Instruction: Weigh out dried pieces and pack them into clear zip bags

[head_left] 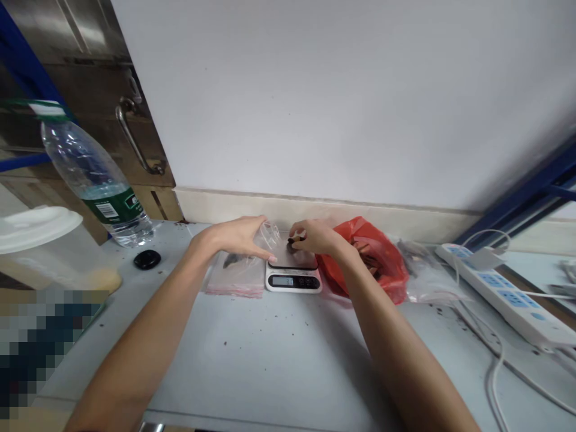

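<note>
Your right hand (315, 235): dark brown piece (295, 242) at the fingertips. Below it, white scale (293, 289), black panel (308, 281). To its right, red bag (348, 231), brown sticks (371, 261). Under your left hand (238, 235), clear bags (234, 282) edged with pink-red stripes. Left of it, green bottle label (112, 209), black disc (147, 260). Beneath both, pale blue-grey table (256, 360).

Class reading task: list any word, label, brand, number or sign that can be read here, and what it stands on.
No text is clear enough to quote.
Bottle label: barcode and white mark, too blurred.
Scale display and buttons: too small.
Power strip: any print too small.
</note>
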`<state>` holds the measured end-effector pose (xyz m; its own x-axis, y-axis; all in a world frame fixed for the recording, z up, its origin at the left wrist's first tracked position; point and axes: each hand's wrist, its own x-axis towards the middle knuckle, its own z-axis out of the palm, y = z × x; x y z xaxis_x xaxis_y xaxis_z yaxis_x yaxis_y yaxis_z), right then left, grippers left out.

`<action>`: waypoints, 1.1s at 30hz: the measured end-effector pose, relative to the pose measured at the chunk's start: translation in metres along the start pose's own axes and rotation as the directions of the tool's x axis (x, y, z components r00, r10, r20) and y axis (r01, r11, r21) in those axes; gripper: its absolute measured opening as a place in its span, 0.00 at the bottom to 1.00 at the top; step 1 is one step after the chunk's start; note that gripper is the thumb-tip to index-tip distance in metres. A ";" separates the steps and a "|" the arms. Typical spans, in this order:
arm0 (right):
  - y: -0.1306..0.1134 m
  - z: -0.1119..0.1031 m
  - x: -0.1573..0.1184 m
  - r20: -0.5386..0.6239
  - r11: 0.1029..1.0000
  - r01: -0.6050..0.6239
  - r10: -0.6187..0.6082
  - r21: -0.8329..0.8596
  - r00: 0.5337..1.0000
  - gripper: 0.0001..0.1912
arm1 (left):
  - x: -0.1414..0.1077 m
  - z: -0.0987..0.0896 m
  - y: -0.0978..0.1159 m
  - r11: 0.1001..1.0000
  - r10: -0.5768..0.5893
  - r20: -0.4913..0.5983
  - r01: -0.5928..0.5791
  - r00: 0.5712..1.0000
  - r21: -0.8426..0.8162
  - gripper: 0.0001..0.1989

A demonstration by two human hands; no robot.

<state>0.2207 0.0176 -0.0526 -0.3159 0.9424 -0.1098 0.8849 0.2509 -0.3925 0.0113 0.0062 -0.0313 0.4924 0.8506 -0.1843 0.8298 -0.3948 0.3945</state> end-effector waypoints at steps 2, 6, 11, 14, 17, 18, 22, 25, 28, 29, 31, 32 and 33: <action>0.002 0.000 0.001 -0.010 0.999 0.002 -0.001 0.049 1.000 0.10 | 0.001 0.002 0.002 0.999 -0.020 0.021 0.020 1.000 0.031 0.38; -0.001 -0.010 -0.007 -0.155 0.919 0.210 -0.166 0.333 0.974 0.04 | 0.002 0.001 0.006 0.999 -0.017 0.026 0.017 1.000 0.031 0.41; -0.006 -0.022 -0.020 -0.286 0.769 0.396 -0.285 0.503 0.915 0.08 | -0.004 -0.006 0.009 0.991 0.090 -0.080 -0.097 0.993 -0.089 0.37; -0.002 -0.022 -0.021 -0.268 0.734 0.410 -0.311 0.542 0.912 0.08 | -0.009 -0.009 0.011 0.978 0.115 -0.129 -0.135 0.985 -0.157 0.37; 0.005 -0.023 -0.021 -0.275 0.718 0.454 -0.361 0.528 0.891 0.10 | -0.011 -0.011 0.013 0.967 0.125 -0.163 -0.157 0.979 -0.202 0.36; 0.007 -0.024 -0.022 -0.278 0.718 0.471 -0.381 0.513 0.882 0.11 | -0.011 -0.011 0.014 0.958 0.145 -0.179 -0.183 0.973 -0.220 0.36; 0.012 -0.031 -0.027 -0.306 0.698 0.562 -0.471 0.444 0.827 0.08 | -0.012 -0.012 0.013 0.871 0.269 -0.242 -0.343 0.932 -0.352 0.34; 0.010 -0.037 -0.033 -0.370 0.678 0.607 -0.484 0.415 0.793 0.15 | -0.012 -0.013 0.012 0.792 0.324 -0.277 -0.420 0.904 -0.443 0.29; 0.008 -0.041 -0.039 -0.393 0.702 0.575 -0.430 0.420 0.813 0.20 | -0.013 -0.014 0.014 0.772 0.321 -0.293 -0.428 0.901 -0.469 0.21; 0.007 -0.042 -0.041 -0.388 0.719 0.553 -0.408 0.421 0.826 0.21 | -0.013 -0.014 0.015 0.781 0.311 -0.306 -0.425 0.900 -0.458 0.19; 0.006 -0.044 -0.044 -0.375 0.750 0.514 -0.373 0.417 0.849 0.22 | -0.014 -0.014 0.017 0.806 0.279 -0.352 -0.417 0.893 -0.419 0.16; 0.006 -0.045 -0.046 -0.375 0.760 0.503 -0.362 0.412 0.853 0.22 | -0.014 -0.014 0.018 0.814 0.265 -0.381 -0.417 0.886 -0.404 0.15; 0.006 -0.046 -0.047 -0.382 0.765 0.502 -0.357 0.405 0.852 0.22 | -0.014 -0.014 0.019 0.818 0.253 -0.408 -0.419 0.877 -0.394 0.14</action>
<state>0.2564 -0.0155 -0.0081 -0.4545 0.7982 0.3954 0.3796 0.5751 -0.7247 0.0160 -0.0085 -0.0083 0.5344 0.7881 0.3055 0.3686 -0.5425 0.7549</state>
